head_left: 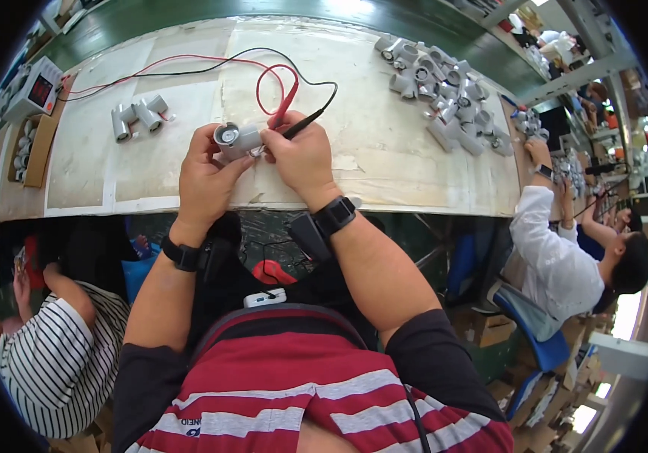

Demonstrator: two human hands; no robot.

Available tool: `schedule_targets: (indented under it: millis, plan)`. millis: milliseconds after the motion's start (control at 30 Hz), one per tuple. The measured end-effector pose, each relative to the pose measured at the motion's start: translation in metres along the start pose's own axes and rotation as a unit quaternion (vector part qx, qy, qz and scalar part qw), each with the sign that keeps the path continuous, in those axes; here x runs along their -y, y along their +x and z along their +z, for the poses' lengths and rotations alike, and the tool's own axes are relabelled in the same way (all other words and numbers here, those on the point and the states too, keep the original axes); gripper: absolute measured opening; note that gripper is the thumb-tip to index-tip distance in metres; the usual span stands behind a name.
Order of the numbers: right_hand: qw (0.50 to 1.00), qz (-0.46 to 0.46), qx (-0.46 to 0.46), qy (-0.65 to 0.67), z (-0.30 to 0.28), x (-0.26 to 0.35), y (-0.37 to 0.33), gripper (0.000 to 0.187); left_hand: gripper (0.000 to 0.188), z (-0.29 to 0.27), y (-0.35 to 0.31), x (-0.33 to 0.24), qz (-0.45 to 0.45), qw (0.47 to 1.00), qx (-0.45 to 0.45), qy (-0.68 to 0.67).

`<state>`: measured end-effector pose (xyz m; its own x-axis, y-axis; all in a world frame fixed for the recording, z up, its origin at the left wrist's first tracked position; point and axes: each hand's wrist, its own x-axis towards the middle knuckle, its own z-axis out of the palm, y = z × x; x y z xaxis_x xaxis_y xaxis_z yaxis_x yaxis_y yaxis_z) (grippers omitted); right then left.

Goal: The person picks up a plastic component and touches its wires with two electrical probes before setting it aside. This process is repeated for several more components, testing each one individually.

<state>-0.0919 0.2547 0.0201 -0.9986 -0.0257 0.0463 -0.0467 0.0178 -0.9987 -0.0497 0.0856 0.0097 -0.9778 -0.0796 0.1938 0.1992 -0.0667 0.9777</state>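
Note:
My left hand (207, 172) is closed around a grey T-shaped plastic housing (247, 138), whose round end faces up. My right hand (303, 157) pinches a red test probe (287, 101) and a black test probe (306, 124), both slanting out past the fingers. The probe tips come close to a small white connector (257, 152) at the housing's near side; the fingers hide whether they touch it. Two similar housings (149, 113) lie on the table to the left, with short leads.
A pile of grey housings (445, 90) covers the table's right far side. Red and black leads run left to a meter with a red display (39, 90), behind a cardboard box of parts (37, 155). Co-workers sit on both sides, one in a white shirt (554, 241).

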Motion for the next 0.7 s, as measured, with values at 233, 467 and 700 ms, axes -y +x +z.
schedule_targets:
  millis: [233,467,700]
  plan:
    - [1.000,0.007,0.019,-0.023,-0.006,0.000,0.001,0.009,0.047,0.004,0.002,-0.001,0.053,0.996,-0.022,0.072]
    - [0.998,0.045,0.026,0.039,0.005,0.009,-0.006,0.010,0.055,-0.003,-0.002,-0.001,0.072,0.986,-0.042,0.142]
    - [0.999,0.032,0.022,0.020,-0.002,0.003,0.000,0.010,0.061,0.002,0.008,0.005,0.071,0.989,-0.020,0.132]
